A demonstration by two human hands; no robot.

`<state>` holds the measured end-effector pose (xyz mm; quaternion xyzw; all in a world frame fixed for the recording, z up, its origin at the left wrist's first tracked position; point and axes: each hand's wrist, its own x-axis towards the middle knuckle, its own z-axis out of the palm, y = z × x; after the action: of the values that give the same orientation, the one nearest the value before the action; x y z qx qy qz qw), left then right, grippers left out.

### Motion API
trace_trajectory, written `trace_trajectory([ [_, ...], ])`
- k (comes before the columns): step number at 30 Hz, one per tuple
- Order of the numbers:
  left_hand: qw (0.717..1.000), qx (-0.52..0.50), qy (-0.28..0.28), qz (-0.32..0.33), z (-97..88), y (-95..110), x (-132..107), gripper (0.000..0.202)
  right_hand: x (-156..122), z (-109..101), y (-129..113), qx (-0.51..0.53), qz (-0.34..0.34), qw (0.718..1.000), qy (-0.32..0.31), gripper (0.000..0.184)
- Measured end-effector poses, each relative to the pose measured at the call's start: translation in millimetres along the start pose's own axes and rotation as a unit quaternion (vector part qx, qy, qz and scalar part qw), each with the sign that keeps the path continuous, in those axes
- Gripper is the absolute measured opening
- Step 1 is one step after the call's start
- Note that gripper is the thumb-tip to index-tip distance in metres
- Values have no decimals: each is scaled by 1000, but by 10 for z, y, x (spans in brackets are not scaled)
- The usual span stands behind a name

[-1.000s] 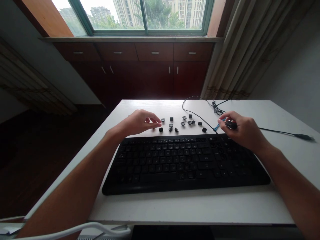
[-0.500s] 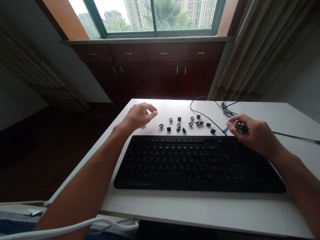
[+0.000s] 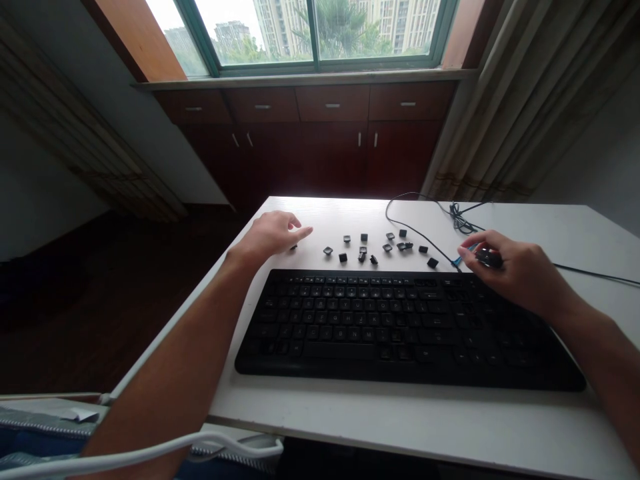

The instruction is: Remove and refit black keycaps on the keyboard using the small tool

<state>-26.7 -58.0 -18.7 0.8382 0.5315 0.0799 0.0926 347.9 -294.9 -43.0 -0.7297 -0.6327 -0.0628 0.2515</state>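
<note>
A black keyboard (image 3: pixel 400 327) lies on the white table (image 3: pixel 410 420). Behind it several loose black keycaps (image 3: pixel 367 248) are scattered in a row. My left hand (image 3: pixel 273 235) hovers over the table's far left, fingers loosely curled, index finger out over a small keycap (image 3: pixel 293 247); it holds nothing. My right hand (image 3: pixel 510 270) rests at the keyboard's far right corner, fingers closed round a blue-handled keycap puller (image 3: pixel 463 257) with a dark part at its top.
A black cable (image 3: pixel 425 230) loops across the back of the table and runs off to the right. Dark wooden cabinets (image 3: pixel 320 140) stand under the window beyond. A curtain (image 3: pixel 505 100) hangs at right. A white cord (image 3: pixel 150 450) crosses the near left corner.
My left hand has drawn back to the left, away from the row of keycaps, and its pinch has loosened. The right hand has kept its hold. The view has shifted left.
</note>
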Motion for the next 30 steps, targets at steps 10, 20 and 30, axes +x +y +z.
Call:
trace_trajectory([
  [10,994,-8,-85,-73,-207,-160,-15,70,2,-4,-2,-2,6,1000,-9,32],
  [20,943,-197,-240,-116,-392,-168,-151,63,-8,-6,27,-19,7,1000,-23,35],
  [30,946,-183,-235,-125,-431,-131,-187,52,-21,34,86,-21,-4,1000,-9,40],
])
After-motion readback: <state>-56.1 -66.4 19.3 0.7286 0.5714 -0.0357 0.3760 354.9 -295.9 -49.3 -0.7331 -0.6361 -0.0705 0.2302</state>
